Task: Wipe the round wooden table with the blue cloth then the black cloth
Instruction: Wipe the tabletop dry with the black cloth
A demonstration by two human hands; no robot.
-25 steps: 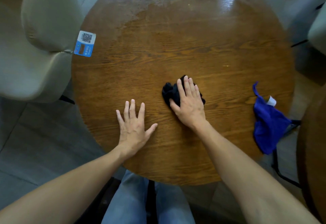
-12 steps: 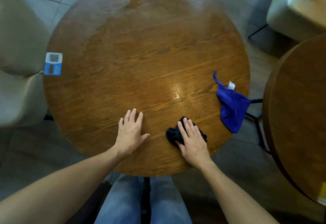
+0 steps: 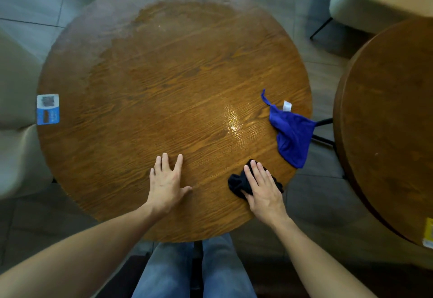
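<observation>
The round wooden table fills the middle of the head view, with a wet sheen near its right side. My right hand presses flat on the crumpled black cloth near the table's front right edge; the cloth shows at the fingertips and left of the hand. My left hand rests flat on the bare wood to the left, fingers spread, holding nothing. The blue cloth with a white tag lies at the right edge, its lower part hanging over the rim.
A blue and white QR sticker sits at the table's left edge. Pale upholstered chairs stand at the left and top right. A second wooden table is close on the right. My jeans-clad legs are under the front edge.
My right hand has slid the black cloth from the table's middle toward the front right edge. The left hand stayed flat on the wood. The view has shifted to the right.
</observation>
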